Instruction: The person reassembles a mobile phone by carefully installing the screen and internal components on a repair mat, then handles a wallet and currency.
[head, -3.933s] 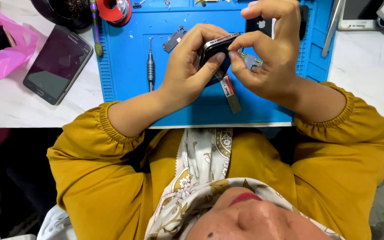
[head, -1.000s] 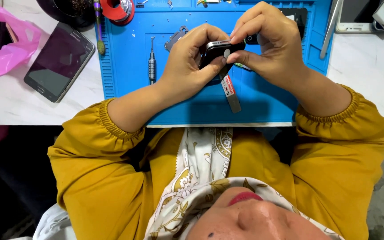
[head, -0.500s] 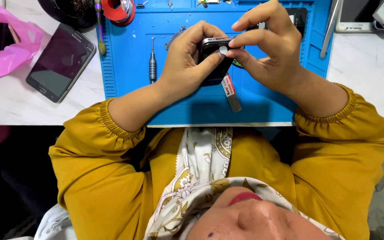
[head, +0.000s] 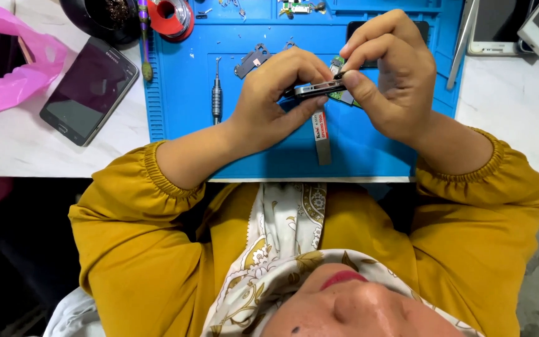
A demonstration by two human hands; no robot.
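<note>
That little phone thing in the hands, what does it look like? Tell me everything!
The small phone is thin and dark with a shiny silvery metal edge, seen side-on and nearly level. It is held in the air above the blue work mat. The left hand grips it from one end, thumb under it, and the right hand pinches the other end with its fingertips. A bit of green board shows just behind it. Its screen side cannot be seen.

Two hands are at work, the left hand (head: 269, 100) and the right hand (head: 394, 81), sharing one small phone (head: 316, 89). On the worktop (head: 513, 131) lie one blue mat (head: 182, 131), one dark smartphone (head: 88, 90), one screwdriver (head: 217, 97), one flat metal tool (head: 322, 140), one red reel (head: 171, 15) and one pink bag (head: 14, 68).
</note>
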